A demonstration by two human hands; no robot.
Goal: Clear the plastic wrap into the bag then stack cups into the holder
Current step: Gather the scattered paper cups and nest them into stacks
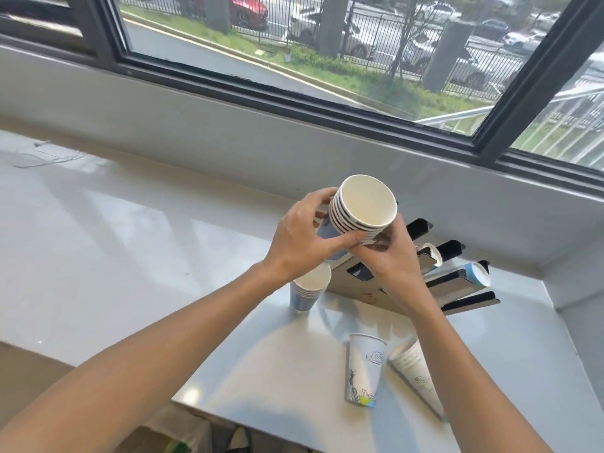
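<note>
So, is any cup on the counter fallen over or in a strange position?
Yes. One white cup stack lies on its side near the counter's front edge, beside an upright white cup. The blue stack stands upright.

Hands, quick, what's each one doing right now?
Left hand: gripping the stack of cups.
Right hand: gripping the same stack from below.

I hold a nested stack of blue paper cups (358, 212) tilted, mouth toward me, above the black-slotted cup holder (451, 282). A shorter blue stack (307, 289) stands upright left of it; two white printed cups (364, 371) lie nearer me.
</note>
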